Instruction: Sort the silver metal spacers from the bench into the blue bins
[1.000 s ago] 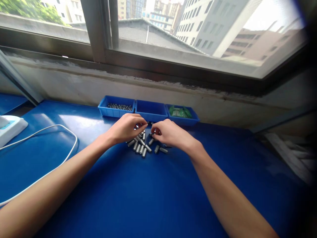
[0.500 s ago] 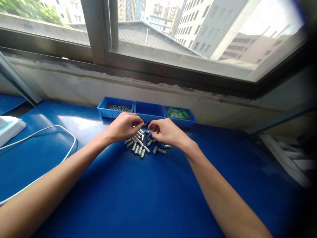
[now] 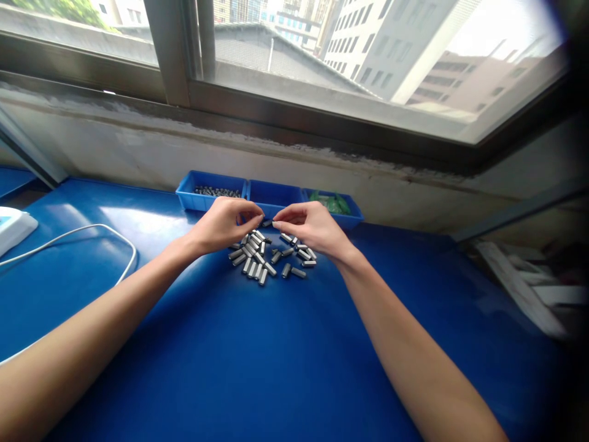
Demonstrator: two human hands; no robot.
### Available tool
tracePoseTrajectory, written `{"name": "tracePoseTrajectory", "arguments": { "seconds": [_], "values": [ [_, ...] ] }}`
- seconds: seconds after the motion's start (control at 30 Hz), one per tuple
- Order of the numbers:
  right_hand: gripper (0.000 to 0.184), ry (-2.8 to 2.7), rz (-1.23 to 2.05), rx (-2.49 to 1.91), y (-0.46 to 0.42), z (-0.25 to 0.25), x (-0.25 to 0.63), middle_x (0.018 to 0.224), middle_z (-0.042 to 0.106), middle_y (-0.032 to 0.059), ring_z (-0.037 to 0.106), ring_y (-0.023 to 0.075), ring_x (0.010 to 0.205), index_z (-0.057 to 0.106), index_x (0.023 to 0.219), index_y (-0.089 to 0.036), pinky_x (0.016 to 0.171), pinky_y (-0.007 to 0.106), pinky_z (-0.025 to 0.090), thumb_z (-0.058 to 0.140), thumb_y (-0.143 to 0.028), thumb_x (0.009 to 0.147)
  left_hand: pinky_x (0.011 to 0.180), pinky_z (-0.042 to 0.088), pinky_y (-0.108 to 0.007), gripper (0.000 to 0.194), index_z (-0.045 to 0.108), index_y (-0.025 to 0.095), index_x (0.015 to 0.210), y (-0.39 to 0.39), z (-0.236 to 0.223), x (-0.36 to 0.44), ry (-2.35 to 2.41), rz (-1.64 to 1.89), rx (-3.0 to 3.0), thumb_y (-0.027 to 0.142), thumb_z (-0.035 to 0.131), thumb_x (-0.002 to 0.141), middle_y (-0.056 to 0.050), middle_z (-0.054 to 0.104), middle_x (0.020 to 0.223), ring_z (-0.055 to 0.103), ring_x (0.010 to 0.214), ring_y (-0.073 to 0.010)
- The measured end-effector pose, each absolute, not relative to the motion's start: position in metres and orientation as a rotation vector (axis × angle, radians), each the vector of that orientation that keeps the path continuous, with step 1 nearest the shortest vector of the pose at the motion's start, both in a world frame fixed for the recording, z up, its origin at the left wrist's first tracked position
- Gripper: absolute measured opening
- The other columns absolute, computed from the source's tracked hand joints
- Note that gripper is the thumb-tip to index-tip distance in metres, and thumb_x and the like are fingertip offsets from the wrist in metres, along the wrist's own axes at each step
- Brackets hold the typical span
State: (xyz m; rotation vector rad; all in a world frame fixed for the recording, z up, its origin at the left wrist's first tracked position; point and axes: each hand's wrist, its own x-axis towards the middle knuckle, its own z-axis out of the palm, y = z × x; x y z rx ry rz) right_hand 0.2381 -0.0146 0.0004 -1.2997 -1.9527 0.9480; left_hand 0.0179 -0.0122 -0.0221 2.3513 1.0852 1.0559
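Many short metal hexagonal standoffs (image 3: 262, 277) lie scattered on the blue tabletop between and below my hands. Above the left part of the pile is my left hand (image 3: 223, 222), its thumb and index finger pinched together. My right hand (image 3: 316, 228) hovers over the right part with thumb and fingertips closed, facing the left fingertips across a small gap. Whatever either pinch holds is too small or too hidden to make out. A single dark standoff (image 3: 267, 223) shows behind the gap between the fingertips.
Along the wall stand three joined blue bins: the left bin (image 3: 186, 197) has small metal parts, the middle bin (image 3: 275, 205) shows bare blue walls, and the right one holds a green plastic bag (image 3: 338, 204). A white cable (image 3: 131, 248) curves across the left of the table (image 3: 257, 368).
My right hand has lifted slightly off the pile and its fingers have straightened into a pinch, uncovering several standoffs. My left hand keeps its pinch. The whole view has shifted a little.
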Motion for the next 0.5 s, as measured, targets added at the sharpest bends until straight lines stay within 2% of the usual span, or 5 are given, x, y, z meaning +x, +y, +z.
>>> {"name": "tracePoseTrajectory", "arguments": {
  "seconds": [0.13, 0.2, 0.3, 0.37, 0.5],
  "values": [
    [0.043, -1.484, 1.416, -1.204, -0.011, -0.002, 0.238, 0.076, 0.071, 0.004, 0.06, 0.0092, 0.064, 0.076, 0.085, -0.013, 0.059, 0.019, 0.048, 0.09, -0.049, 0.065, 0.068, 0.05, -0.023, 0.026, 0.078, 0.016, 0.099, -0.013, -0.021, 0.018, 1.1, 1.069, 2.24, 0.035, 0.062, 0.09, -0.004, 0.078, 0.087, 0.071, 0.078, -0.0169],
    [0.048, -1.332, 1.522, -1.227, -0.009, -0.005, 0.237, 0.07, 0.067, 0.0022, 0.054, 0.006, 0.057, 0.074, 0.077, -0.012, 0.053, 0.017, 0.044, 0.092, -0.054, 0.06, 0.069, 0.05, -0.023, 0.026, 0.078, 0.016, 0.099, -0.013, -0.021, 0.018, 1.096, 1.078, 2.211, 0.035, 0.063, 0.089, -0.004, 0.079, 0.087, 0.072, 0.079, -0.0174],
    [0.048, -1.238, 1.545, -1.245, -0.007, -0.009, 0.236, 0.063, 0.061, -0.0004, 0.049, 0.004, 0.053, 0.071, 0.071, -0.012, 0.047, 0.015, 0.04, 0.091, -0.055, 0.061, 0.069, 0.051, -0.023, 0.026, 0.078, 0.016, 0.1, -0.014, -0.021, 0.019, 1.088, 1.075, 2.178, 0.035, 0.065, 0.089, -0.004, 0.078, 0.087, 0.072, 0.079, -0.0177],
    [0.044, -1.234, 1.537, -1.229, -0.007, -0.01, 0.236, 0.066, 0.064, 0.0003, 0.053, 0.0046, 0.056, 0.073, 0.073, -0.012, 0.05, 0.015, 0.042, 0.091, -0.051, 0.063, 0.071, 0.052, -0.024, 0.027, 0.077, 0.016, 0.104, -0.015, -0.02, 0.019, 1.078, 1.07, 2.155, 0.035, 0.066, 0.089, -0.004, 0.078, 0.087, 0.073, 0.08, -0.018],
    [0.038, -1.264, 1.56, -1.148, -0.011, -0.009, 0.233, 0.08, 0.072, 0.0032, 0.065, 0.0096, 0.074, 0.077, 0.083, -0.013, 0.072, 0.019, 0.052, 0.096, -0.034, 0.058, 0.075, 0.056, -0.025, 0.035, 0.074, 0.015, 0.112, -0.016, -0.02, 0.02, 1.016, 1.088, 2.084, 0.038, 0.07, 0.086, -0.006, 0.078, 0.09, 0.074, 0.083, -0.0191]
  ]
}}
